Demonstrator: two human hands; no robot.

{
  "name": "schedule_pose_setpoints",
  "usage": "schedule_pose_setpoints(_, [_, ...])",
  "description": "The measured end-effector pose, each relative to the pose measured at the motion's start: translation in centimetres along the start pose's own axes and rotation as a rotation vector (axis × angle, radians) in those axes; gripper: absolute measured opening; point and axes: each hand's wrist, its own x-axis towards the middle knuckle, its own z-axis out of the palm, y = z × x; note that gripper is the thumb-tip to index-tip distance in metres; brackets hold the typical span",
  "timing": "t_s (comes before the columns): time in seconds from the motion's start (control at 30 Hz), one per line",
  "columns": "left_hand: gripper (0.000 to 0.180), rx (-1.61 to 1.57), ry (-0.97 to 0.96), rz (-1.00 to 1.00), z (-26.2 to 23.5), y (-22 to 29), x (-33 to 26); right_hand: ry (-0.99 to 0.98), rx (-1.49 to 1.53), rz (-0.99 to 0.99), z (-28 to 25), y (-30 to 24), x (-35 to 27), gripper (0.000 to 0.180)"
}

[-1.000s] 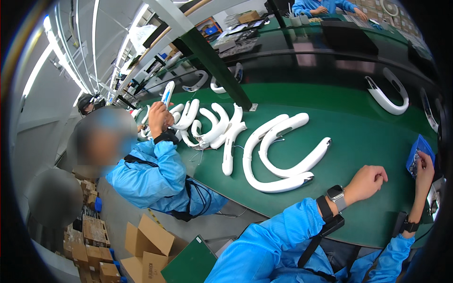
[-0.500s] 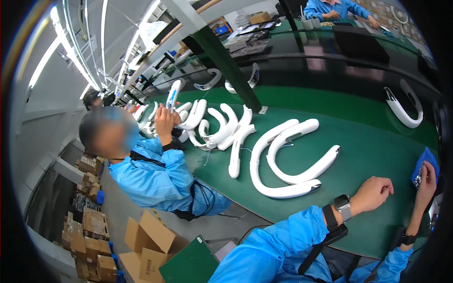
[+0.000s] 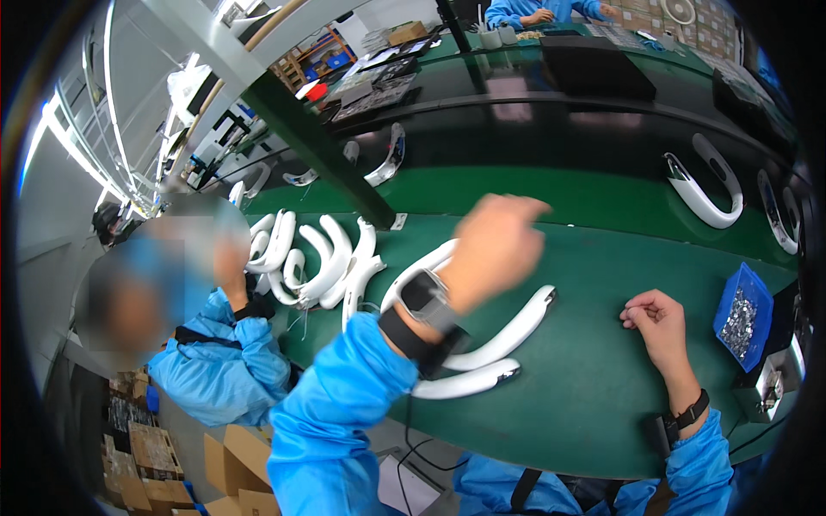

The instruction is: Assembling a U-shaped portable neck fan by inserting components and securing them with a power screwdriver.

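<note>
My left hand [image 3: 499, 245], with a watch at the wrist, is stretched over two white U-shaped plastic housings [image 3: 508, 331] and hides part of them. One finger points out to the right; the others are blurred and partly hidden, and I see nothing held. My right hand [image 3: 658, 322] hovers above the green bench top [image 3: 576, 404], thumb and fingertips pinched together. Whatever lies in that pinch is too small to make out. To its right stands a blue bin [image 3: 744, 314] full of small shiny metal parts.
A pile of white curved housings [image 3: 331, 258] lies at the left, beside a co-worker in a blue smock [image 3: 224, 361]. More housings [image 3: 705, 189] rest on the dark belt beyond the bench. A green post [image 3: 318, 146] rises at the bench's back. A metal box [image 3: 774, 383] stands at right.
My view has turned to the right. My right hand has come away from the blue bin toward the bench's middle, and my left hand has reached left over the two housings.
</note>
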Motion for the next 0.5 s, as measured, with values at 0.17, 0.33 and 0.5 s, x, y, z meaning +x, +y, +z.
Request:
schedule_pose_setpoints(0.17, [0.044,0.57,-0.03,-0.336,-1.7,-18.2,1.5,-0.001,0.005,0.015,0.1,-0.1,0.3,0.005])
schedule_pose_setpoints(0.33, [0.023,0.902,-0.202,-0.593,-3.2,-29.0,3.7,0.005,-0.006,-0.014,0.7,-0.1,1.1,0.006])
schedule_pose_setpoints(0.5, [0.022,0.813,-0.353,-0.645,-4.0,-33.2,5.7,0.024,-0.019,-0.028,0.8,-0.6,1.2,0.005])
